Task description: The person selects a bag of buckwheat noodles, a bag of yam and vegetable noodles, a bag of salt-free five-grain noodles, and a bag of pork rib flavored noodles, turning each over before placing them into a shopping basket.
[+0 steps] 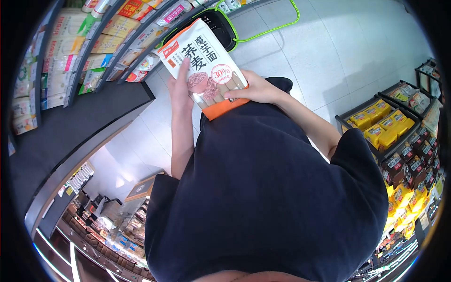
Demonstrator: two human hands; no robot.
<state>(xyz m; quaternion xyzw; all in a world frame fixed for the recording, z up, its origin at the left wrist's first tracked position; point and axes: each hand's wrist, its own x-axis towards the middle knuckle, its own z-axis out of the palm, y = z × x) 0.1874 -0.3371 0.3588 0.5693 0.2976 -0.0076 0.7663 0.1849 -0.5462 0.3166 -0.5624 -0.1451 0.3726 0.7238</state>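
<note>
Head view only: person in a dark navy shirt (268,197) stood in a shop aisle, both bare arms raised in front of the chest, holding one noodle packet (203,63) between them. Packet was white with an orange bottom edge and orange corner label, printed characters, a red "30%" circle, pinkish noodle bundles showing through a window; it was tilted, top end pointing away from the body. Left hand (181,89) lay against the packet's left edge, fingers mostly straight and together, index finger stretched up over the front face, thumb hidden behind, so partly closed around the pack. Right hand (256,89) clasped the packet's lower right side, fingers curled onto the front near the orange edge. Just beyond the packet's top end, a black shopping basket (221,26) with green trim and handle sat on the light tiled floor (329,51). Left of the packet ran curved shelves (101,42) stocked with similar pale and yellow packs. Well right of the packet, a rack (385,124) held yellow packages.
</note>
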